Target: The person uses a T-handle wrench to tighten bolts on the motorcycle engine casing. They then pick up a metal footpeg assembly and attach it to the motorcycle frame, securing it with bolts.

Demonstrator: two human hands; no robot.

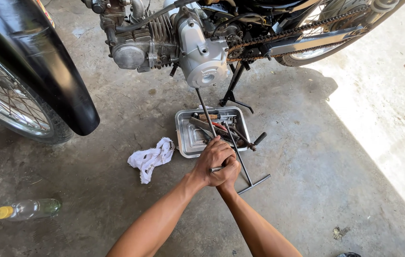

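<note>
Both hands meet at the near end of a long T-handle wrench point(205, 113), whose shaft runs from the silver engine cover point(202, 54) of the motorcycle down toward the person. The left hand point(213, 157) wraps over the top of the crossbar, its grip clamped on the handle. The right hand point(230, 173) sits just below and against it, fingers closed round the same bar, whose tip shows between the 2 hands.

Behind the hands a shallow metal tray point(186, 135) lies on the concrete floor point(307, 157), holding several tools. A 2nd T-handle wrench point(245, 166) leans out of the tray, its crossbar resting on the floor to the right of the hands. A white rag point(151, 158) lies crumpled just left of the tray. Well to the left, a clear bottle point(29, 209) with a yellow cap lies on its side. The front wheel point(12, 102) and black mudguard point(45, 66) fill the upper left; the drive chain point(283, 34) runs to the rear wheel at upper right.
</note>
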